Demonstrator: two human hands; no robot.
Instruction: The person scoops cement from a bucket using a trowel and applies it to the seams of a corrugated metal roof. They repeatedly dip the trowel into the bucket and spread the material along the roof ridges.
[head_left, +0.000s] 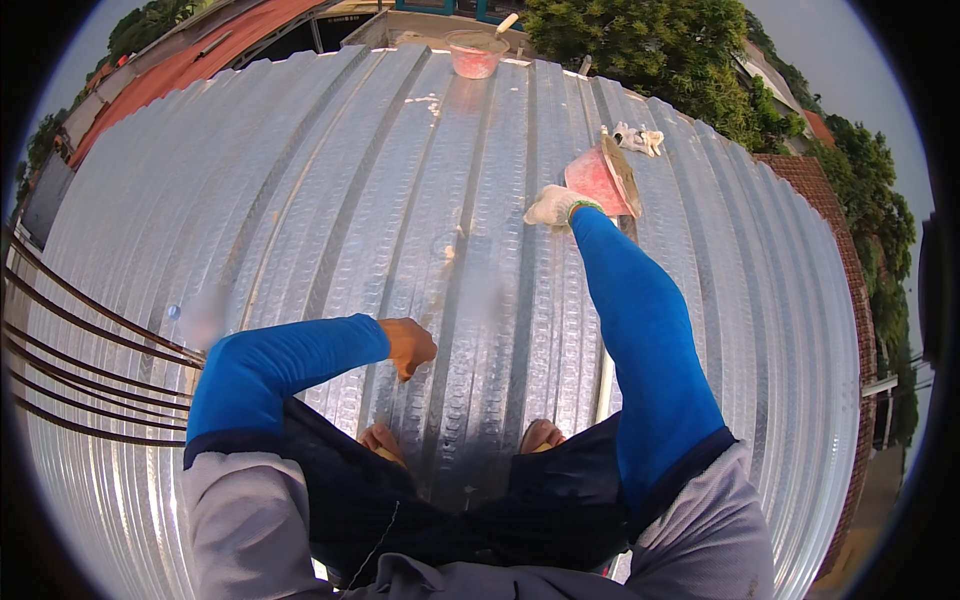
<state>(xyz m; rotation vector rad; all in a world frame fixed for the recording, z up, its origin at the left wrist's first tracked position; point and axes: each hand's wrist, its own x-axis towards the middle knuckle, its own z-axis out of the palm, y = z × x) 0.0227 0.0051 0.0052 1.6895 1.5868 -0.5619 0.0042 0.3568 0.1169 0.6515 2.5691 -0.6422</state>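
- Head view: the red bucket [592, 180] is tilted on the corrugated metal sheeting [400, 215], ahead of me and to my right, its mouth turned rightward and showing something grey.
- My right hand [550, 207], in a whitish glove, is just beside the bucket's lower left side; its fingers are bunched, but I cannot tell whether they grasp anything or touch the bucket.
- A crumpled, mostly white cloth-like thing [640, 138] lies on the metal just beyond the bucket, a little farther right.
- My left hand [408, 347] is bare and well apart from the bucket, nearer to me; its fingers curl downward over the sheeting, and I see nothing in them, though I cannot tell how tightly they close.
- My feet [541, 436] are below my hands, partly hidden by my dark trousers; blue sleeves [640, 310] cover both my forearms.
- Another red bucket [474, 66] stands upright at the far edge of the sheeting, with grey material in it and a pale handle [507, 23] sticking up.
- Pale spots [430, 103] mark the metal on the near side of that one.
- Dark curved rods [100, 398] reach in from my left.
- Past the edges I see a reddish roof [190, 80] on the left, trees [640, 50] ahead and a brown tiled roof [815, 200] on the right.
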